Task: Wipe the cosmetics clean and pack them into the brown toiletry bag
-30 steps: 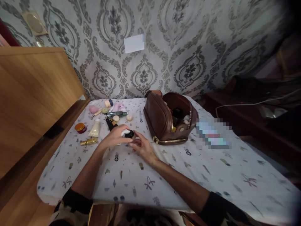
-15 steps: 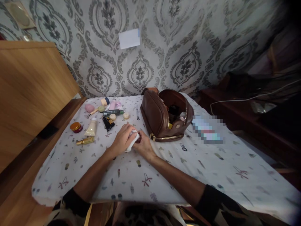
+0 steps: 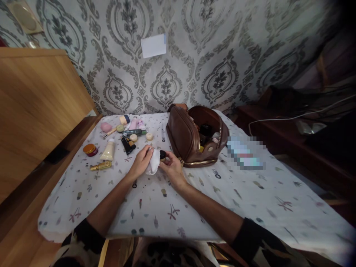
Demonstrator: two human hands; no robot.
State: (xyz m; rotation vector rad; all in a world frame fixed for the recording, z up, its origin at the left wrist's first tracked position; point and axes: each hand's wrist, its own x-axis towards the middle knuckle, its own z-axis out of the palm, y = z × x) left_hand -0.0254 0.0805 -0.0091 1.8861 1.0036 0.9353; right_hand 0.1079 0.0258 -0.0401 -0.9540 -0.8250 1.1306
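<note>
Head view: person's left hand (image 3: 142, 162), fingers pinched round a crumpled white cloth (image 3: 153, 162); right hand (image 3: 172, 171), fingers curled round a small round black-topped jar (image 3: 162, 155). Cloth and jar side by side above the patterned white tablecloth (image 3: 155, 207), in front of the open brown leather zip bag (image 3: 185, 133), small items inside. To the left of the hands: black tube with gold-coloured part (image 3: 128, 145), cream tube with white cap (image 3: 108, 150), shiny gold tube (image 3: 101, 165) lying down, dark red jar with orange lid (image 3: 90, 150). Pink egg-shaped sponge (image 3: 106, 127) farther back.
</note>
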